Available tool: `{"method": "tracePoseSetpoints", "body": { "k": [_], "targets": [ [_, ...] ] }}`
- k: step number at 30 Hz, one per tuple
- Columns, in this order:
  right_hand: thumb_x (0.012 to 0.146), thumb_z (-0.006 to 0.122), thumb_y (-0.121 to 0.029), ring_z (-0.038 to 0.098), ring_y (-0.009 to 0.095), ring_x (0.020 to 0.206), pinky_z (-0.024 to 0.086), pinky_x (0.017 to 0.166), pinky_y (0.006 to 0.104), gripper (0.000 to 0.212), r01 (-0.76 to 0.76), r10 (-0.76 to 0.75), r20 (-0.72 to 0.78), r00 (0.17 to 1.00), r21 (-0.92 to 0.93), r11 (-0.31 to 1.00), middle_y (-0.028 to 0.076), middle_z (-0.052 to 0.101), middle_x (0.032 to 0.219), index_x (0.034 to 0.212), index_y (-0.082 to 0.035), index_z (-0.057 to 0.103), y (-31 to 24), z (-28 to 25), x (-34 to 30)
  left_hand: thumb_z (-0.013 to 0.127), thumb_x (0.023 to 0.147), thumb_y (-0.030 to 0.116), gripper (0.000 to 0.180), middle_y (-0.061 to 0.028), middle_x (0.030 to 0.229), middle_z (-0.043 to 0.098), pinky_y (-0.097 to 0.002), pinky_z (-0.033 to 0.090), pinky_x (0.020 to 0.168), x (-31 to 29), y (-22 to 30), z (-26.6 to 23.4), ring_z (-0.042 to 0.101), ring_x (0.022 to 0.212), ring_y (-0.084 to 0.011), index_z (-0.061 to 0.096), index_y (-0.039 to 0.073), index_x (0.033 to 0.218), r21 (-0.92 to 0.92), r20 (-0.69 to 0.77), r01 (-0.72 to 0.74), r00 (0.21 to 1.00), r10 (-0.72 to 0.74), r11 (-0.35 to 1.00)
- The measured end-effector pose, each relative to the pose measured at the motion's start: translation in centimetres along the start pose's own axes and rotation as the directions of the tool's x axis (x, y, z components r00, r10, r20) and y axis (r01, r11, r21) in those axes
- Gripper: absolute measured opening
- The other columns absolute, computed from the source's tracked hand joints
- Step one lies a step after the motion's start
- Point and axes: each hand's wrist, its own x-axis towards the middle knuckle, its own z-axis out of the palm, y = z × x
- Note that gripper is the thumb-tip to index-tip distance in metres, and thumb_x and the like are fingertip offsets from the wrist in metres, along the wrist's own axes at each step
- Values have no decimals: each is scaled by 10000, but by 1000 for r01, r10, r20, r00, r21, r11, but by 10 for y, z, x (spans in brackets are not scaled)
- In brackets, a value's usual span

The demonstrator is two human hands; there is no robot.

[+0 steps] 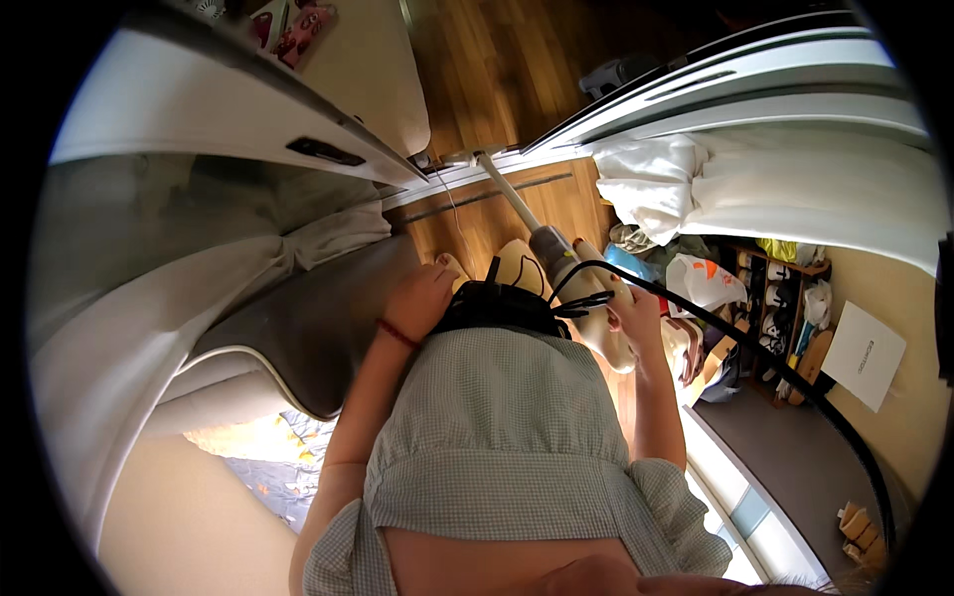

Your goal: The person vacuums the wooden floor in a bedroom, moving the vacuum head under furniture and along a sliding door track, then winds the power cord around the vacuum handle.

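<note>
My right hand (635,315) is wrapped around the handle of a cordless stick vacuum cleaner (510,196). Its pale tube slants away to the upper left, and the floor head lies by the sliding door track. The grey and cream body of the vacuum is beside my right hip, partly behind black cables. My left hand (421,296) rests near my waist beside a black waist pouch (502,308), its fingers loosely extended with nothing seen in them. Close to the left hand stands a dark grey seat back (328,308).
White sliding doors (298,129) (735,79) flank the doorway, and a white curtain (785,189) hangs on the right. Shoes fill a rack (775,308) beside plastic bags (704,283). A thin cord (454,206) crosses the wooden floor. A black cable (740,336) arcs along my right side.
</note>
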Motion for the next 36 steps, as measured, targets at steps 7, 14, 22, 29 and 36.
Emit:
{"method": "tracePoseSetpoints", "body": {
  "k": [7,14,22,29,36],
  "targets": [
    [706,555,-153,488,95,498,371,446,238,215,82,-80,71,994,-27,996,49,514,552,734,60,560,-88,56,85,508,705,73,113,-91,819,577,-351,449,614,40,-5,-10,548,711,-246,561,55,804,45,53,138,989,-140,989],
    [703,561,-140,477,121,479,387,461,250,196,71,-71,240,968,12,997,68,500,555,725,52,525,-186,92,188,528,712,49,125,-93,741,550,-374,433,584,109,-23,-32,528,685,-273,573,55,829,-17,-136,235,962,-235,972],
    [746,507,-149,475,156,494,421,480,273,155,-180,-116,440,890,575,798,67,492,611,774,4,501,-301,147,294,526,661,32,217,-110,765,543,-373,426,618,170,-26,-76,523,708,-282,527,28,878,-52,-109,307,944,-311,950],
    [751,502,-126,483,202,613,435,585,309,131,-252,-119,399,909,755,606,95,464,658,736,-12,439,-432,232,332,524,694,27,221,-106,766,556,-359,436,613,224,-67,-112,534,682,-268,545,25,914,-158,-245,242,930,-276,957],
    [804,462,-186,488,163,594,428,548,277,189,-180,-102,526,844,458,870,70,493,658,817,2,476,-507,229,394,518,729,32,148,-99,734,556,-345,430,619,253,-123,-176,531,687,-263,557,35,872,-271,-510,446,685,-520,853]
  ]
}}
